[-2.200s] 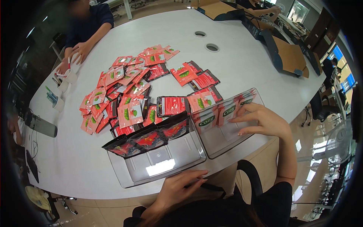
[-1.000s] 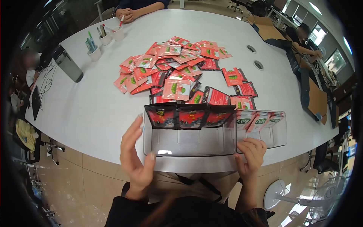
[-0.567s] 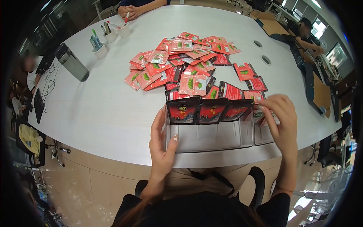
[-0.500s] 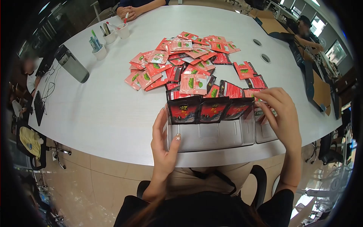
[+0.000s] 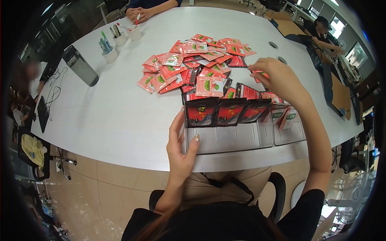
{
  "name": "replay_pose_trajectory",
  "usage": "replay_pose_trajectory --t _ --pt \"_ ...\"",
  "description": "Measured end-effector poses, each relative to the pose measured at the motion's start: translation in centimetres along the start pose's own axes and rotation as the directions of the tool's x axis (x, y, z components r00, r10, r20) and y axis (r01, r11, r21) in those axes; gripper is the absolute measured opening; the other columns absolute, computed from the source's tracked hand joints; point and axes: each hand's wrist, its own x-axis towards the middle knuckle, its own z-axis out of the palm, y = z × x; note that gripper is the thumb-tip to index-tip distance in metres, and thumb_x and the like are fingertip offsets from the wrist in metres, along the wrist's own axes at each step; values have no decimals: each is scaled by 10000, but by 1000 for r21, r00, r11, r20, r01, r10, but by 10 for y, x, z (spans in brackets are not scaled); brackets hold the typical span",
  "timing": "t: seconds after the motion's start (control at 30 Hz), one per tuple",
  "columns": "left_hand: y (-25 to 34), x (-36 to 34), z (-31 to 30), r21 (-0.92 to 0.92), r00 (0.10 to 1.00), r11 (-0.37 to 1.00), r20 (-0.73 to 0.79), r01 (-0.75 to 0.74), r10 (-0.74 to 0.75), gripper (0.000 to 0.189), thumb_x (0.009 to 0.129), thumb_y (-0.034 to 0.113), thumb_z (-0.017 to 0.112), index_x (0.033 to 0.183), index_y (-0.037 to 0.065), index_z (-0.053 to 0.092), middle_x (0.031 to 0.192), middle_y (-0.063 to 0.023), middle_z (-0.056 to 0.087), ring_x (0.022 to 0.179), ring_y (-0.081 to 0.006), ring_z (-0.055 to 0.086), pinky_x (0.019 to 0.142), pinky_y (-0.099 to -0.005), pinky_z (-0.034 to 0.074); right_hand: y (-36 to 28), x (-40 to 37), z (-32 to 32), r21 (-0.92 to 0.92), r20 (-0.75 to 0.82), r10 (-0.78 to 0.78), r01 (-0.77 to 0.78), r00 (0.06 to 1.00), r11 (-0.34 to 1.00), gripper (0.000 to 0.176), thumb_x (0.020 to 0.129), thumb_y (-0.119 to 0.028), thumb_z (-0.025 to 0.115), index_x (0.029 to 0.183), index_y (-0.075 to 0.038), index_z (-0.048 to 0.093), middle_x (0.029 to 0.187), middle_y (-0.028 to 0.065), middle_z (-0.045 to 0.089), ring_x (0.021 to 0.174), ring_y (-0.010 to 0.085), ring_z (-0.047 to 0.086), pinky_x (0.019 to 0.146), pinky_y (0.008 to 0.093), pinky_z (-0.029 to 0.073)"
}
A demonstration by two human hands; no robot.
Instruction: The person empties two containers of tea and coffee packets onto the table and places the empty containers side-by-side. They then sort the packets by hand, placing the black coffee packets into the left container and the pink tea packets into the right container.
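Note:
My left hand [image 5: 181, 150] grips the left wall of a clear plastic tray [image 5: 229, 146], thumb inside and fingers outside. Along the tray's back wall stand three black-and-red sachets [image 5: 230, 111] in a row. Two pink "Cozy" sachets [image 5: 288, 117] lean in the smaller compartment to the right. My right hand [image 5: 277, 76] is over a few red sachets [image 5: 261, 75] to the right of the pile, fingers bent and apart, with nothing visible between them. Its palm and forearm partly hide those sachets. Behind the tray lies a large heap of pink and red sachets [image 5: 173, 71].
A grey bottle [image 5: 82, 66] and white cups of pens [image 5: 109, 55] stand on the white table's left side. Across the table rest another person's clasped hands [image 5: 138, 15]. Opened cardboard boxes [image 5: 339, 90] line the right edge, near a round table hole [image 5: 273, 45].
My right hand has left the tray's right end and moved away from me, over the sachets. The "Cozy" sachets now show more fully. My left hand stays on the tray.

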Motion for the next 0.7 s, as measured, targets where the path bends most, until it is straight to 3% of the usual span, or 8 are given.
replay_pose_trajectory --t 0.07,0.13,0.33,0.37,0.47,0.57,0.7 --pt "-1 0 -1 5 1000 1000 7 5 -5 644 871 40 561 1459 -25 306 1520 -209 334 1416 -330 323 1133 -464 298 14 23 14 -79 56 16 -12 998 997 204 890 -208 654 1036 -69 689 1012 91 690 999 275 629 852 389 506" --pt "0 0 0 -6 1000 1000 14 -1 1 637 874 28 553 1459 -28 306 1522 -206 329 1418 -321 321 1140 -467 290 37 49 44 -124 1 -34 33 999 992 216 880 -208 650 1050 -83 691 1036 86 693 997 284 638 841 401 515" --pt "0 0 -2 10 999 1000 42 -18 17 638 875 19 547 1463 -27 304 1526 -213 318 1421 -313 313 1147 -458 282 52 117 106 -312 103 -152 177 983 933 138 774 -135 655 851 -38 716 827 151 694 825 319 683 720 432 545" --pt "0 0 -2 7 999 1000 44 -12 11 636 873 20 546 1461 -27 309 1527 -216 315 1422 -318 309 1147 -464 280 51 122 111 -307 50 -181 187 982 933 89 747 -113 656 769 -54 719 793 166 690 783 318 688 679 438 546" --pt "2 0 -2 11 999 1000 44 -5 4 634 870 23 547 1457 -30 313 1528 -219 311 1423 -325 306 1145 -469 280 42 129 106 -433 91 -207 226 974 873 76 741 -105 650 755 -56 707 786 151 689 768 312 687 650 425 545" --pt "2 1 -3 17 999 1000 48 -1 0 636 866 29 549 1454 -32 315 1528 -225 308 1424 -331 305 1143 -473 279 51 131 98 -408 -19 -309 274 951 871 60 741 -100 645 730 -56 685 777 123 688 766 300 687 638 406 542" --pt "6 0 2 -7 999 999 0 33 -33 604 900 156 559 1429 -41 342 1487 -203 379 1401 -310 347 1154 -429 239 82 121 74 -455 -46 -238 191 970 870 85 751 -105 638 819 -56 653 838 94 664 802 295 652 714 405 525"
